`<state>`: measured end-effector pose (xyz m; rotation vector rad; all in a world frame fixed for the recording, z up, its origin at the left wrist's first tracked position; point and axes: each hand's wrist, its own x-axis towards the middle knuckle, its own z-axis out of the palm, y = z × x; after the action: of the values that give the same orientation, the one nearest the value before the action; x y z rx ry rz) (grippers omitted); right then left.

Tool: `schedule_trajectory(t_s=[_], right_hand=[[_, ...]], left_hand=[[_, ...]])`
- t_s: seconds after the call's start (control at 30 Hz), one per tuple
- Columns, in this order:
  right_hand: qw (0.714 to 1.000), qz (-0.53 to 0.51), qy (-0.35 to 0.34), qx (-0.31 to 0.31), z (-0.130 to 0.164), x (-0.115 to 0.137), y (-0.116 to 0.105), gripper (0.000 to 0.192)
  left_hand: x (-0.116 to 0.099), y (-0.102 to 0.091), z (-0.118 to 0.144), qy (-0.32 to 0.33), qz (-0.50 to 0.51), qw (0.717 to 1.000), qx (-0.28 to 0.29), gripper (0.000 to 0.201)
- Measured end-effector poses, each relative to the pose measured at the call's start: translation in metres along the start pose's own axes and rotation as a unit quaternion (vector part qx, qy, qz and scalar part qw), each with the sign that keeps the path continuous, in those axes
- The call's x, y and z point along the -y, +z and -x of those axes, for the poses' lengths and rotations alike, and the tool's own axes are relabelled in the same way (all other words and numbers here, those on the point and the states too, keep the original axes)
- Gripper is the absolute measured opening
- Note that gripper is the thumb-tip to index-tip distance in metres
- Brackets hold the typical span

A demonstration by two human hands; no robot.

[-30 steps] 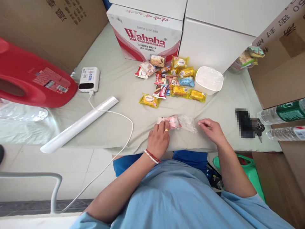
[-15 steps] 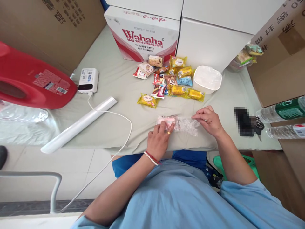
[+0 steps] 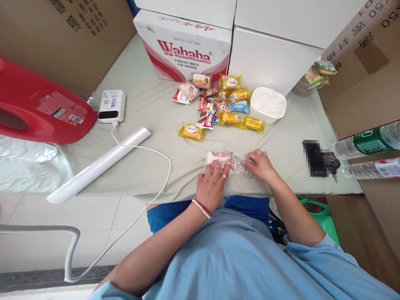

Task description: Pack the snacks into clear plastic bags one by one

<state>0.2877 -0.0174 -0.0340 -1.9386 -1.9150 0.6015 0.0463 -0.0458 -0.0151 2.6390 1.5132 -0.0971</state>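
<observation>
1. Clear plastic bag (image 3: 238,163) lies flat on the worktop (image 3: 150,137) right at the near edge, in front of the person, with a pink-wrapped snack (image 3: 220,158) inside its left end.
2. Left hand (image 3: 213,181) is spread palm-down over the pink end, fingers curled loosely onto it, pinning it rather than gripping it.
3. Right hand (image 3: 260,165) pinches the crinkled open end of the bag at about 3 o'clock from the snack, fingers closed on the film.
4. As far as I can judge, one snack is bagged and the bag's mouth is being handled; whether it is sealed I cannot tell.
5. Left over: a pile of wrapped snacks (image 3: 223,109) sits loose at 12 o'clock from the bag, well apart from it, none of them bagged.
6. Just beside that pile, at its 3 o'clock, stands a white lidded tub (image 3: 268,104); behind it, a Wahaha carton (image 3: 183,52).
7. Off at 10 o'clock: a white power bank (image 3: 112,106) with its cable (image 3: 156,152) looping toward the near edge, a long white tube (image 3: 98,164), and a red jug (image 3: 40,106).
8. At 3 o'clock lie two water bottles (image 3: 370,154) and some keys (image 3: 333,163).
9. Nothing lies between the hands and the snack pile; only the cable runs close, to the left hand's 9 o'clock.
</observation>
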Motion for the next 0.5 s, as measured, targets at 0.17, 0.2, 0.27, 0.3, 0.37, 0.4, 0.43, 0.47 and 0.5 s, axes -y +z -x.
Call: schedule_trajectory(t_s=[0.17, 0.2, 0.27, 0.3, 0.37, 0.4, 0.43, 0.47, 0.5], right_hand=[[0.999, -0.043, 0.000, -0.028, 0.010, 0.027, -0.018, 0.019], [0.999, -0.035, 0.008, -0.019, 0.010, 0.037, -0.021, 0.018], [1.000, -0.015, 0.008, -0.016, 0.005, 0.060, -0.022, 0.016], [1.000, -0.007, 0.002, -0.020, 0.002, 0.072, -0.019, 0.014], [1.000, 0.010, -0.015, -0.014, -0.009, 0.093, -0.010, 0.013], [1.000, 0.019, -0.019, 0.001, -0.015, 0.102, -0.004, 0.013], [0.999, 0.028, -0.022, 0.020, -0.020, 0.109, 0.003, 0.012], [0.998, 0.034, -0.023, 0.037, -0.026, 0.113, 0.009, 0.011], [0.998, 0.033, -0.023, 0.050, -0.030, 0.116, 0.015, 0.010]], left_hand=[[-0.003, 0.004, 0.001, 0.002, 0.012, 1.000, 0.011, 0.067], [-0.004, 0.004, 0.000, 0.002, 0.017, 1.000, 0.011, 0.067], [-0.005, 0.003, -0.001, -0.001, 0.021, 1.000, 0.006, 0.066], [-0.006, 0.002, -0.002, -0.001, 0.020, 1.000, 0.003, 0.066], [-0.009, 0.001, -0.004, 0.003, 0.011, 1.000, 0.000, 0.061], [-0.009, 0.000, -0.006, 0.007, 0.008, 1.000, 0.000, 0.056], [-0.010, 0.000, -0.007, 0.010, 0.009, 1.000, 0.002, 0.052], [-0.010, 0.000, -0.008, 0.012, 0.017, 1.000, 0.008, 0.048], [-0.009, 0.000, -0.010, 0.010, 0.033, 0.999, 0.017, 0.046]])
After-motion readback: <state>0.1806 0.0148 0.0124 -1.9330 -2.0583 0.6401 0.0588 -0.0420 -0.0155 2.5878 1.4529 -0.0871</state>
